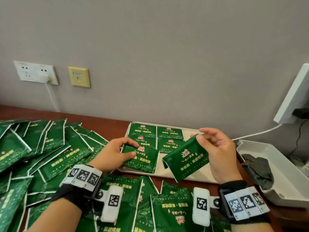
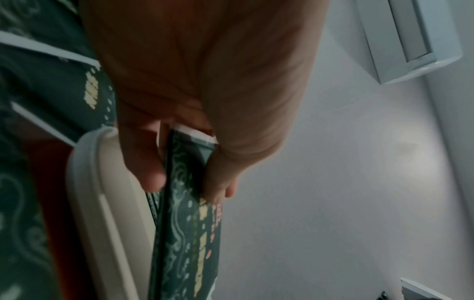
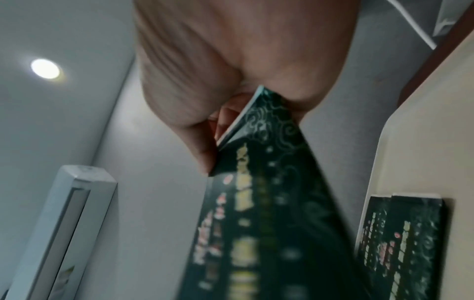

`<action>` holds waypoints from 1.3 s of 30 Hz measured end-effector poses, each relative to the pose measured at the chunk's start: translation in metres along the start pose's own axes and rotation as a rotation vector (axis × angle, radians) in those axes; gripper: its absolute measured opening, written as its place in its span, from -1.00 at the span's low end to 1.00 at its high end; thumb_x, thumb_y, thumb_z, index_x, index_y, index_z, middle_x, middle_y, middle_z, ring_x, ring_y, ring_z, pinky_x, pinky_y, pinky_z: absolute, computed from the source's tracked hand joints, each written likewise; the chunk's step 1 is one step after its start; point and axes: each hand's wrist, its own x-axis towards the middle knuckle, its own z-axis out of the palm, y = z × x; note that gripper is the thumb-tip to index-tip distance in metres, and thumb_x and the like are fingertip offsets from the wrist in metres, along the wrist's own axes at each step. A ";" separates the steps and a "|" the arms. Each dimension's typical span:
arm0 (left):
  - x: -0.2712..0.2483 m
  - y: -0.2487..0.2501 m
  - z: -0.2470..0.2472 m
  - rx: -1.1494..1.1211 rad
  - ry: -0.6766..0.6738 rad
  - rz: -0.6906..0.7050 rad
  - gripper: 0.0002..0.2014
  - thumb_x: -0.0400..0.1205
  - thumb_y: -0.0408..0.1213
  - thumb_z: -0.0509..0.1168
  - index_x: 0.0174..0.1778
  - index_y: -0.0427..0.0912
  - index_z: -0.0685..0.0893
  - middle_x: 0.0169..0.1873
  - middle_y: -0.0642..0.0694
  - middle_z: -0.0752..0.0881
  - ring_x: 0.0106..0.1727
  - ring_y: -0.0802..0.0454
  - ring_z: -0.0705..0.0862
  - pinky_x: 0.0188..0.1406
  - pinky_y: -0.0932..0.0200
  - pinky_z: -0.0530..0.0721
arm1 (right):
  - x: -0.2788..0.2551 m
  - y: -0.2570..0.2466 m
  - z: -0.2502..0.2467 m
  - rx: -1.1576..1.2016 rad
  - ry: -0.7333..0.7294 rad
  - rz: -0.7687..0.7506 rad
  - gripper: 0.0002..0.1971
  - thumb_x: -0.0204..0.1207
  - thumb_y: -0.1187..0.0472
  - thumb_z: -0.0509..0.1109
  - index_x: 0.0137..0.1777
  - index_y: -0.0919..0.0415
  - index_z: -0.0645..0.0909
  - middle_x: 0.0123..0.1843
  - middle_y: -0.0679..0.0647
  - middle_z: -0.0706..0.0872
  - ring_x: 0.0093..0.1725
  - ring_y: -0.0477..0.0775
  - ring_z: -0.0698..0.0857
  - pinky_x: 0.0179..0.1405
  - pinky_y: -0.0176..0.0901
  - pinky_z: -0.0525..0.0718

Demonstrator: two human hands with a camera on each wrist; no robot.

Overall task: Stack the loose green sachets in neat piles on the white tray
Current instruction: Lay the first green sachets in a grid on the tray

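Four green sachets (image 1: pixel 156 137) already lie flat in a two-by-two block at the far left of the white tray (image 1: pixel 192 177), and my left hand (image 1: pixel 115 154) pinches another sachet (image 1: pixel 142 159) between thumb and fingers, low over the tray's near left corner. My right hand (image 1: pixel 217 148) has its thumb and fingertips closed on the top edge of a tilted sachet (image 1: pixel 186 158), held up over the tray's bare middle. Plenty more loose sachets (image 1: pixel 43 153) sprawl over the wooden table (image 1: pixel 100 122) to the left and in front of the tray.
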 end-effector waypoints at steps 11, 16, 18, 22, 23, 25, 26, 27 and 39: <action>0.001 0.007 0.000 0.406 -0.049 -0.073 -0.53 0.55 -0.10 0.52 0.35 0.18 0.55 0.32 0.09 0.63 0.08 0.17 0.71 0.22 0.09 0.72 | -0.005 0.058 0.002 -0.445 -0.238 0.495 -0.63 0.44 0.46 0.60 0.07 -0.01 0.69 0.24 0.09 0.73 0.13 0.09 0.77 0.13 -0.04 0.76; -0.003 0.019 0.003 0.661 -0.048 -0.127 -0.36 0.60 0.09 0.41 0.58 0.21 0.35 0.63 -0.05 0.22 0.42 -0.01 0.48 0.39 0.12 0.52 | -0.006 0.045 0.004 -0.805 -0.374 0.454 -0.61 0.50 0.19 0.59 0.25 -0.09 0.56 0.33 0.04 0.37 0.14 -0.05 0.60 0.14 -0.25 0.55; -0.005 0.025 0.006 0.760 -0.075 -0.128 -0.40 0.61 0.14 0.36 0.57 0.23 0.37 0.66 0.00 0.19 0.62 -0.10 0.26 0.57 -0.11 0.39 | -0.006 0.036 0.005 -0.943 -0.414 0.410 -0.55 0.53 0.14 0.56 0.36 -0.09 0.53 0.47 0.07 0.27 0.42 0.11 0.50 0.39 -0.17 0.43; -0.013 0.035 0.016 0.808 -0.287 -0.065 -0.46 0.66 0.15 0.29 0.59 0.30 0.37 0.71 0.12 0.10 0.73 -0.05 0.00 0.68 -0.28 0.14 | -0.010 0.020 0.014 -1.096 -0.539 0.345 -0.48 0.56 -0.08 0.50 0.49 -0.21 0.46 0.76 -0.01 0.01 0.70 0.25 0.08 0.64 0.16 0.22; -0.015 0.035 0.019 0.811 -0.358 -0.055 -0.44 0.67 0.15 0.27 0.61 0.33 0.33 0.73 0.17 0.05 0.74 -0.01 -0.04 0.69 -0.29 0.08 | -0.011 0.019 0.016 -1.114 -0.610 0.336 -0.46 0.57 -0.16 0.46 0.53 -0.25 0.44 0.78 -0.03 0.01 0.72 0.24 0.05 0.67 0.21 0.19; -0.016 0.035 0.025 0.819 -0.452 -0.063 -0.41 0.69 0.17 0.24 0.65 0.36 0.24 0.73 0.22 -0.04 0.75 0.06 -0.11 0.71 -0.27 -0.01 | -0.014 0.018 0.020 -1.158 -0.760 0.372 -0.41 0.58 -0.31 0.35 0.61 -0.31 0.38 0.81 -0.04 0.02 0.76 0.24 0.05 0.71 0.25 0.14; -0.016 0.034 0.027 0.825 -0.482 -0.074 -0.39 0.69 0.18 0.23 0.67 0.37 0.20 0.73 0.24 -0.07 0.75 0.10 -0.13 0.71 -0.25 -0.04 | -0.015 0.019 0.020 -1.187 -0.815 0.396 -0.37 0.58 -0.37 0.30 0.64 -0.32 0.34 0.81 -0.05 0.02 0.76 0.26 0.04 0.72 0.26 0.11; -0.016 0.034 0.028 0.831 -0.506 -0.084 -0.38 0.70 0.19 0.21 0.68 0.37 0.17 0.73 0.26 -0.09 0.75 0.13 -0.15 0.71 -0.22 -0.06 | -0.015 0.020 0.021 -1.216 -0.854 0.418 -0.35 0.58 -0.40 0.26 0.66 -0.34 0.30 0.82 -0.06 0.02 0.76 0.28 0.03 0.73 0.27 0.09; -0.016 0.028 0.026 0.944 -0.543 -0.162 -0.25 0.60 0.37 0.21 0.65 0.51 -0.01 0.72 0.32 -0.15 0.76 -0.05 -0.15 0.68 -0.38 0.01 | -0.020 0.016 0.028 -1.277 -0.962 0.419 -0.31 0.54 -0.50 0.16 0.67 -0.45 0.17 0.80 -0.16 0.02 0.75 0.18 -0.10 0.70 0.33 0.08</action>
